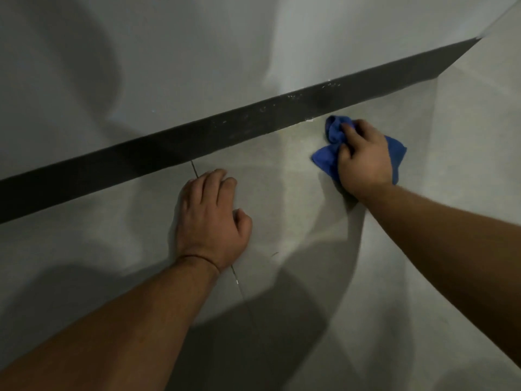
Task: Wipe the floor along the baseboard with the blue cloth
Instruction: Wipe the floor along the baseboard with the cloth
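Observation:
The blue cloth (pixel 335 134) lies bunched on the light grey tiled floor (pixel 282 179), just in front of the dark baseboard (pixel 197 136). My right hand (pixel 363 159) presses down on the cloth, fingers curled into it, with blue corners sticking out on both sides. The cloth's far end nearly touches the baseboard. My left hand (pixel 211 218) rests on the floor to the left, fingers curled under, holding nothing. The baseboard runs diagonally from lower left to upper right and shows pale specks near the cloth.
A plain light wall (pixel 169 52) rises above the baseboard. A thin tile joint (pixel 242 289) runs from the baseboard under my left hand toward me. At the far right the baseboard ends at a corner (pixel 479 40). Shadows fall across floor and wall.

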